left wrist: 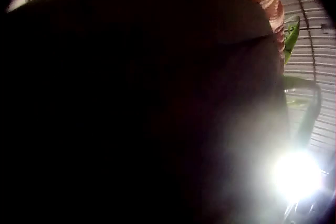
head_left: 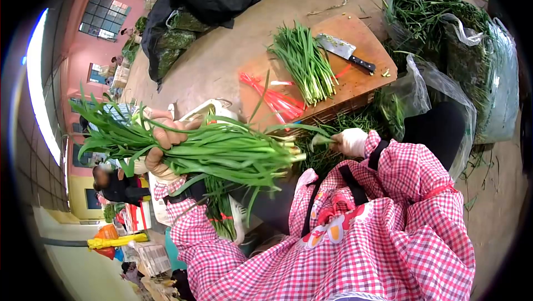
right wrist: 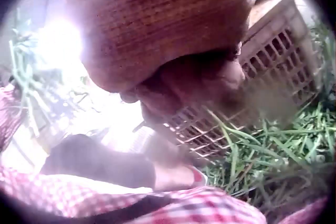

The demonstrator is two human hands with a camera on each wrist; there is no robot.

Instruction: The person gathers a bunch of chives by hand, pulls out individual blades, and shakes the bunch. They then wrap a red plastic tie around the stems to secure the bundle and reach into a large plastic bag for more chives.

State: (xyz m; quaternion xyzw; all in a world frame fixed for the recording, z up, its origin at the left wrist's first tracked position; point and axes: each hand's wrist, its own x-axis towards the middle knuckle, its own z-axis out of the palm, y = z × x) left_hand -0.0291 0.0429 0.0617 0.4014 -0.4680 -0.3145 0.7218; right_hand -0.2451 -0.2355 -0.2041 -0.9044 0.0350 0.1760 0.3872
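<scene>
Gripping a garlic chive bunch (head_left: pixel 233 151) near the wooden cutting board (head_left: pixel 361 34), the left hand (head_left: pixel 166 135) seemingly bundles stems; right hand (head_left: pixel 352 141) pinches one stalk (head_left: pixel 320 140) beside the board.

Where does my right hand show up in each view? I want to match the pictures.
Head view: right hand, right of centre.
Left wrist view: not visible; mostly dark.
Right wrist view: large, upper middle.
Shared landmark: pink checked clothing, low in the head and right wrist views; not clear in the left wrist view.
</scene>
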